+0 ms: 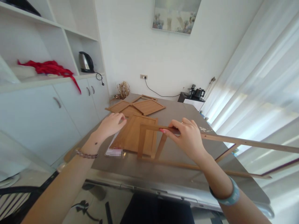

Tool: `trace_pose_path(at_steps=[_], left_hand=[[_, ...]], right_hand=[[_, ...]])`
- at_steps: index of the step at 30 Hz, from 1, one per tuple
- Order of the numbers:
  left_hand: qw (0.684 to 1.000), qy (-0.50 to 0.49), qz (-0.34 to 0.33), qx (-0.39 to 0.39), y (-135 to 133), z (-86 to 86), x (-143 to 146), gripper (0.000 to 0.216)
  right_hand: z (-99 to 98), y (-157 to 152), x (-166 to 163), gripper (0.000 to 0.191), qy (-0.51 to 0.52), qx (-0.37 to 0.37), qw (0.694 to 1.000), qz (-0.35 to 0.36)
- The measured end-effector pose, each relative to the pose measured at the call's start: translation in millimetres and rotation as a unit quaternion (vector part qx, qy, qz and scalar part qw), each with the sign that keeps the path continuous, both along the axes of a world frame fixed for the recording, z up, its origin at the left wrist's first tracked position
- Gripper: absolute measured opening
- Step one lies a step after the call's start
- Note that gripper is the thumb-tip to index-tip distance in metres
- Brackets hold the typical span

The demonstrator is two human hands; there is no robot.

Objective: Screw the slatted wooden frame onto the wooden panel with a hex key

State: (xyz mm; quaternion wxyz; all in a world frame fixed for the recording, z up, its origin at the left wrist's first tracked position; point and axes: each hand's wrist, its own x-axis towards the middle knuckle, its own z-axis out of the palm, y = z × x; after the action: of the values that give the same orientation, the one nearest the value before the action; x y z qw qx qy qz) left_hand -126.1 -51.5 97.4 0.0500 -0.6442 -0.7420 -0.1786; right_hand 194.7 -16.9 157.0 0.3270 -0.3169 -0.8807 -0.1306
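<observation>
One wooden frame [233,141] is pinched near its end by the right hand [188,137], probably to keep it steady over the table [178,112]; the left hand [112,126], loosely curled, seems empty near the closest panel [132,135]. Farther panels [150,106] overlap, perhaps to save space.

You wear a brown beaded bracelet [87,155] at lower left, a wide pale-teal wristband [232,195] at lower right, and black legwear [157,210] at bottom centre.
</observation>
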Motion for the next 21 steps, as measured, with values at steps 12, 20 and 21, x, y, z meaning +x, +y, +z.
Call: trace_pose_path(at_steps=[12, 20, 21], left_hand=[[0.993, -0.012, 0.069, -0.098, 41, -85.7, -46, 0.035], [0.987, -0.063, 0.095, -0.114, 83, -90.6, -49, 0.037], [0.987, -0.067, 0.095, -0.114, 86, -91.3, -48, 0.037]], right_hand=[[-3.6, 4, 4, 0.048, -0.009, 0.059, 0.998, 0.007], [-3.8, 2, 5, 0.047, -0.014, 0.037, 0.999, -0.001], [-4.0, 2, 5, 0.046, -0.012, 0.036, 0.999, -0.002]])
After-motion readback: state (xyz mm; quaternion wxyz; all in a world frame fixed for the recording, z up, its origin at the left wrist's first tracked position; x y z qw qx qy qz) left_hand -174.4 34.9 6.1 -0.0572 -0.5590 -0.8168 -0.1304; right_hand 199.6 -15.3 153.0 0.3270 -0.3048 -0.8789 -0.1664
